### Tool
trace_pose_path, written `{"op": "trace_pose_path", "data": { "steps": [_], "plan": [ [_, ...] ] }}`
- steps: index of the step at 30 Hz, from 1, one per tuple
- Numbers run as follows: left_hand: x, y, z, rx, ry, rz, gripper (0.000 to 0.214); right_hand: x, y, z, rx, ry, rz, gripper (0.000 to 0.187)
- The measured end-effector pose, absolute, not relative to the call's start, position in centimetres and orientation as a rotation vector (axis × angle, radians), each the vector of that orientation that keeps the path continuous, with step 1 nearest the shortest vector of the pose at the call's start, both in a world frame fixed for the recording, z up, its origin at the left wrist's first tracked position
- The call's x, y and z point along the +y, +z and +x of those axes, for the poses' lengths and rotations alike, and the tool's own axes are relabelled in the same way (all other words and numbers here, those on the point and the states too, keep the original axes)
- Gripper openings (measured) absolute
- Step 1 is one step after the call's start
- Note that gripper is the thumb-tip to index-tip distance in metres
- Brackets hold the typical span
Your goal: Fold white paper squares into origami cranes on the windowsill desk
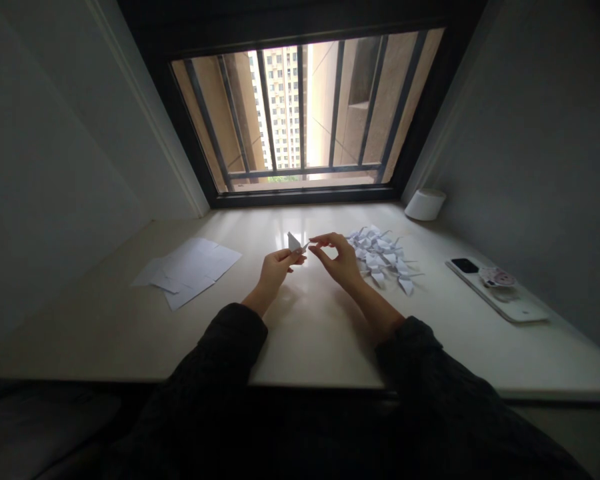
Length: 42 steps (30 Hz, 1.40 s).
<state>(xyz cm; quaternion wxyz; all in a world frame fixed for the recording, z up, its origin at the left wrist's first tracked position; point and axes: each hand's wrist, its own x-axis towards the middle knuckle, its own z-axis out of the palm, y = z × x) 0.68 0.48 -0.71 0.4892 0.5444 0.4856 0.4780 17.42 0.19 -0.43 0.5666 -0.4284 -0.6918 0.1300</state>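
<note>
A small white folded paper crane [294, 243] is held above the white sill, in front of the window. My left hand [276, 268] is closed on it, thumb on top and fingers beneath. My right hand [341, 261] comes from the other side, with its thumb and index finger bent into a pinch at the crane's thin pointed end. Just beyond that hand lies a heap of white paper cranes [380, 253], several of them overlapping, partly hidden by the hand.
Several loose white paper sheets [205, 267] lie overlapped on the sill [310, 347] at the left. A phone [510, 303] with a round grip on its back lies at the right. Near the right wall stands a white cup-like object [425, 205]. A barred window [300, 120] is behind.
</note>
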Motion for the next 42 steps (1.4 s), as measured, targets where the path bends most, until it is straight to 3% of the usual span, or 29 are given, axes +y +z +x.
{"op": "trace_pose_path", "data": {
  "steps": [5, 12, 18, 42],
  "plan": [
    [0.5, -0.7, 0.6, 1.209, 1.226, 1.354, 0.037, 0.3, -0.6, 17.2, -1.555, 0.387, -0.994, 0.020],
    [0.4, -0.9, 0.7, 1.222, 1.280, 1.525, 0.030, 1.8, -1.8, 17.4, -1.281, 0.945, -1.073, 0.030],
    [0.7, -1.4, 0.6, 1.188, 1.317, 1.558, 0.027, 1.7, -1.9, 17.6, -1.283, 1.084, -1.088, 0.032],
    [0.6, -1.5, 0.4, 1.318, 1.240, 1.683, 0.032, 1.9, -2.2, 17.9, -1.406, 0.757, -1.159, 0.026]
  ]
}}
